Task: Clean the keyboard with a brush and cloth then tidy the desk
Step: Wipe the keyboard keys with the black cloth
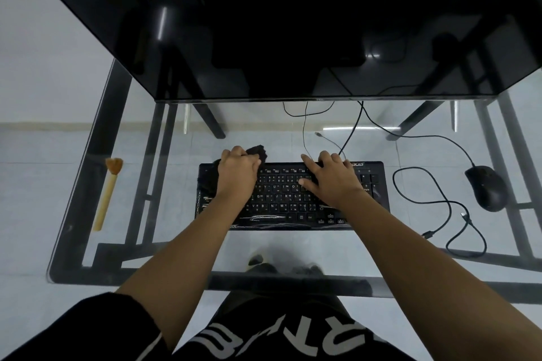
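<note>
Black cloth in left hand grip at keyboard far edge, right hand flat, released.

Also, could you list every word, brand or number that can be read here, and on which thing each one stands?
"acer": top right edge of the keyboard, partly covered by the right hand.
Key legends on the keyboard: letters such as "N", "M", "K" readable; the rest too small.
Large white letters on the black shirt: upside down and cut off, not readable.

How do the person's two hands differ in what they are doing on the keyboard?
The left hand is closed around a dark cloth at the keyboard's far left corner; the right hand holds nothing. The left is curled, the right spread flat on the keys. Both rest on the keyboard.
</note>
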